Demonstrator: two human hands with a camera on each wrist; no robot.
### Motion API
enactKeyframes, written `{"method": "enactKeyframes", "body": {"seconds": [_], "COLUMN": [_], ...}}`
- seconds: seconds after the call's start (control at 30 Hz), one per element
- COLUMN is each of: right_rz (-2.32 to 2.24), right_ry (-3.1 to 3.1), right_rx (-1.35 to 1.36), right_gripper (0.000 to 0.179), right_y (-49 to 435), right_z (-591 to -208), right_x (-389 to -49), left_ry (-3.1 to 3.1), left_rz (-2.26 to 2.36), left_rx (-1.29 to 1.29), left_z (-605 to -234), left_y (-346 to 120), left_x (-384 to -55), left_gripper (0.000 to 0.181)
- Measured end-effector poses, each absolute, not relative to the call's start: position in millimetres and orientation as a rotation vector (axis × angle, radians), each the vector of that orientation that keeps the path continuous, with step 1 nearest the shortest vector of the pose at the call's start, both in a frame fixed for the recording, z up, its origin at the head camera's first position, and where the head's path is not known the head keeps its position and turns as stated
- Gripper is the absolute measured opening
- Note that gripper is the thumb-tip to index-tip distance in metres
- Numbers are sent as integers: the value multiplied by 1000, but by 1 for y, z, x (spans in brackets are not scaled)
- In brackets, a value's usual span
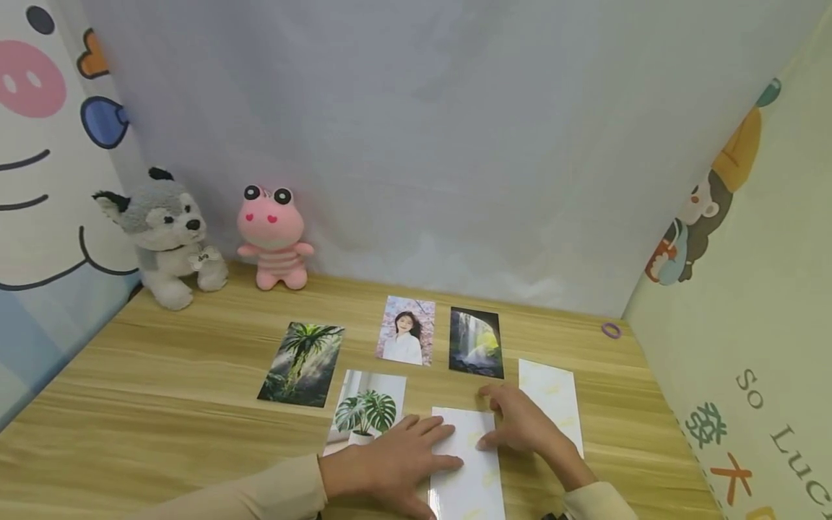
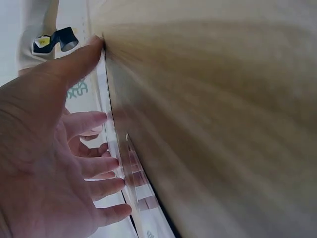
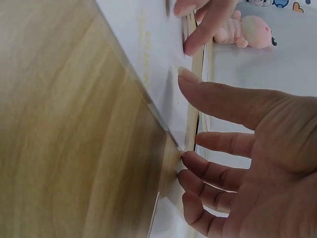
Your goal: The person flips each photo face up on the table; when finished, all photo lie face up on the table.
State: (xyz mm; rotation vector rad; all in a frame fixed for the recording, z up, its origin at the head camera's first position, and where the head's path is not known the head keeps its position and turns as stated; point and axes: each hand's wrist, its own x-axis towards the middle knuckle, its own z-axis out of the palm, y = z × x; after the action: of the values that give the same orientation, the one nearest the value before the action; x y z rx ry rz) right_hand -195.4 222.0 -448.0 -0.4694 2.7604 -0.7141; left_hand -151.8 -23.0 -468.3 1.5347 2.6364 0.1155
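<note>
A white card (image 1: 469,491) with faint yellow marks lies flat on the wooden table, face blank. My left hand (image 1: 399,462) is spread over its left side, fingertips on the card; the left wrist view shows these fingers (image 2: 101,188) straight along the surface. My right hand (image 1: 523,426) is at the card's right edge, its thumb on the card and its index finger stretched beyond the top corner. Seen from the right wrist, its other fingers (image 3: 213,173) are loosely bent near the edge. A monstera plant photo (image 1: 370,404) is partly hidden behind my left hand.
Another white card (image 1: 549,390) lies beyond my right hand. Farther back are a jungle photo (image 1: 302,365), a portrait photo (image 1: 406,332) and a waterfall photo (image 1: 476,343). A husky plush (image 1: 165,238), a pink plush (image 1: 273,238) and a purple ring (image 1: 611,330) sit along the back.
</note>
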Motion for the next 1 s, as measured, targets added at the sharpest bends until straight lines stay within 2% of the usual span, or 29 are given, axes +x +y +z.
{"method": "enactKeyframes", "body": {"seconds": [0.3, 0.73, 1.0], "right_rz": [-690, -1061, -1275], "right_ry": [2755, 2596, 2236], "right_rx": [-440, -370, -416], "right_gripper": [60, 62, 51], "right_y": [217, 226, 233], "right_z": [-448, -447, -453], "right_x": [-199, -202, -199], "left_ry": [2658, 2650, 2654], "left_rz": [36, 38, 34], "left_rx": [1514, 1465, 1487], "left_z": [-467, -468, -466], "left_y": [-22, -18, -17], "left_x": [-151, -150, -149], "left_gripper": [78, 80, 78]}}
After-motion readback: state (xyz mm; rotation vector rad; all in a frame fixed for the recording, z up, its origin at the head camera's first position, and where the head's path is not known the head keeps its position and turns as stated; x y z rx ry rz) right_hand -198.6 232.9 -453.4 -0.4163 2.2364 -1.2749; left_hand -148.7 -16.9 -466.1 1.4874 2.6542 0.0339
